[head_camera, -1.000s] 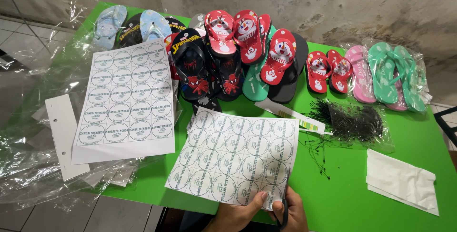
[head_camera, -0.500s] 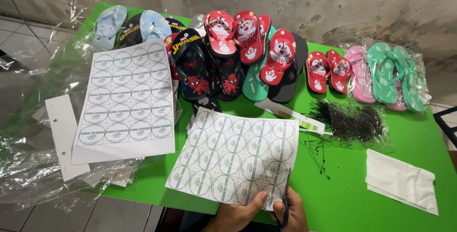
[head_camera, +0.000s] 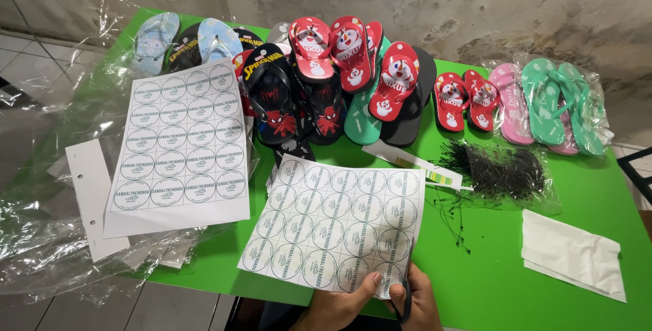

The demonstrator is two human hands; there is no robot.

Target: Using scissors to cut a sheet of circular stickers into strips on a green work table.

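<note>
Bottom centre of the frame: my left hand pinches the lower edge of a sheet of round printed labels, thumb on top and fingers beneath, so the paper lies flat and taut across the near edge of the green table. My right hand is closed around dark scissors, whose blades stand at the sheet's lower right corner, running up along its right-hand column of labels (how far the blades are parted I cannot tell). Holding the sheet by its near edge keeps the printed circles unobscured and the cutting line towards me.

Centre left: a second, matching label sheet rests on crumpled clear plastic wrap, apart from the first. Upper centre: children's flip-flops, black ones with a spider-hero print and red ones with a snowman print, overlapping in a row. Right of centre: a heap of black plastic tag fasteners, near but clear of the held sheet. Lower right: folded white paper.
</note>
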